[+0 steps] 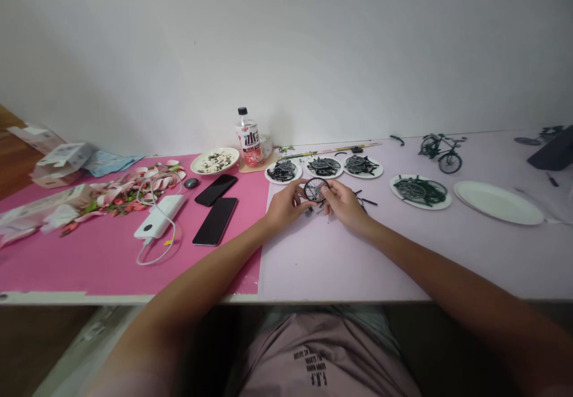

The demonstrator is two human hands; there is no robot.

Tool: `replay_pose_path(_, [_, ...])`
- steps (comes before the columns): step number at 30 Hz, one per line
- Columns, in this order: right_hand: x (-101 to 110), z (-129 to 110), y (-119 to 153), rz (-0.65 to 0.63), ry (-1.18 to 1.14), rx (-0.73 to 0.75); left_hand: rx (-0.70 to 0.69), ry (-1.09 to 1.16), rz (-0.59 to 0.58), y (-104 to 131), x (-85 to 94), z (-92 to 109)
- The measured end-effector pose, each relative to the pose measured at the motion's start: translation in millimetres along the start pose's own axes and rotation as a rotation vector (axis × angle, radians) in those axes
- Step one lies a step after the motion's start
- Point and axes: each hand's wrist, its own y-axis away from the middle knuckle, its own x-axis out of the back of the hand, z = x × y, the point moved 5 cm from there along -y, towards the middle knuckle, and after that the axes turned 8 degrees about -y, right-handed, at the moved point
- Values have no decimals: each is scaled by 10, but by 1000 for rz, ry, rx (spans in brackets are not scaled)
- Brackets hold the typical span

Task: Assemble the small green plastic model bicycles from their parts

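On the pale stretch of the tabletop (pixel 313 268), one small model bicycle (pixel 441 149) stands upright, apparently complete; a second bicycle (pixel 550 131), at the far right, is partly hidden and its state cannot be told. Most of the assembly appears to remain: dark loose parts (pixel 323 166) are heaped on three small plates (pixel 375 174) beyond the hands, and green parts (pixel 421 190) on an oval plate (pixel 430 207) to the right. The black spoked wheel (pixel 314 190) is between the two hands. Left hand (pixel 285 206): thumb and fingers closed on its left side. Right hand (pixel 348 206): fingers pinching its right side. Whether the wheel is joined to another piece cannot be told.
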Motion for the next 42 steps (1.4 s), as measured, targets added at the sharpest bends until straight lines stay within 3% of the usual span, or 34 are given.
replay_pose_path(9, [1, -3, 5, -18, 35, -2, -9, -109, -93, 6, -55, -44])
replay_pose_path(27, [12, -5, 3, -19, 86, 3, -78, -81, -69, 1, -68, -107])
replay_pose_path(42, [2, -10, 8, -40, 77, 7, -4, -109, -99, 20, -39, -35])
